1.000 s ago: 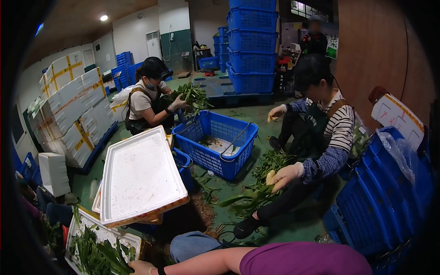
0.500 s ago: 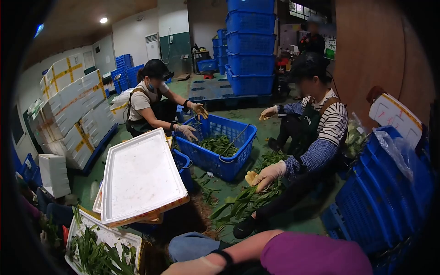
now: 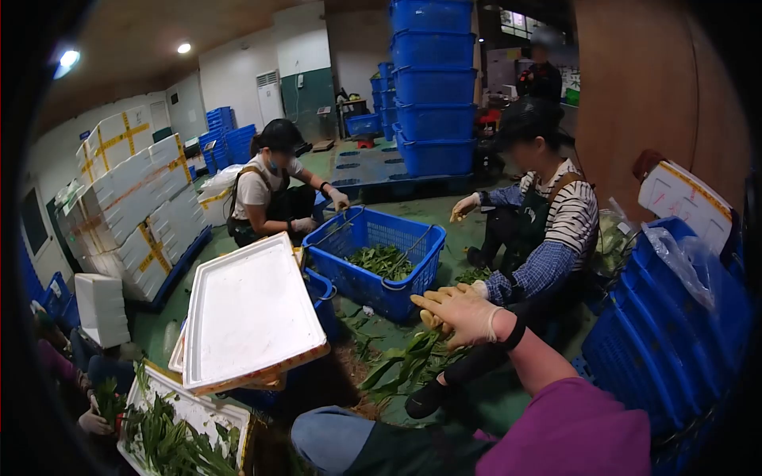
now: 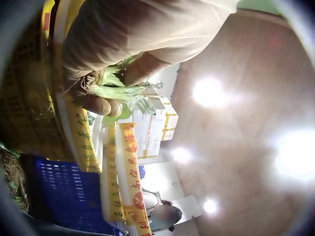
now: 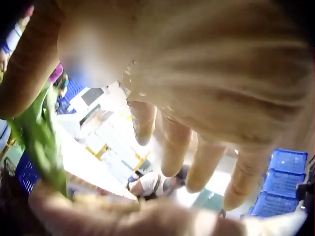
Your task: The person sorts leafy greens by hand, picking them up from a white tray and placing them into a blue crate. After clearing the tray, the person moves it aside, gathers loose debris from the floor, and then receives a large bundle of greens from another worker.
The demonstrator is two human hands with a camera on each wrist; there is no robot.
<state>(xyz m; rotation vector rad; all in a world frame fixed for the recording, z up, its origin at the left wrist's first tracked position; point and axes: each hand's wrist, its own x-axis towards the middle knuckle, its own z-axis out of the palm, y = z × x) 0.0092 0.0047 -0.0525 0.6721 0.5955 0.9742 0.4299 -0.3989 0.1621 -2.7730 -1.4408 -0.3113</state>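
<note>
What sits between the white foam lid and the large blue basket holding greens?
A smaller blue crate, partly hidden by the white foam lid, stands between it and the blue basket; the head view shows this.

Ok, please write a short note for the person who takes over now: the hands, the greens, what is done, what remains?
Left hand: grips a bunch of green stalks at the root end.
Right hand: fingers straight and spread, above the loose greens on the floor.
Done: some greens lie in the blue basket.
Left: the loose greens and those in the white tray.
</note>
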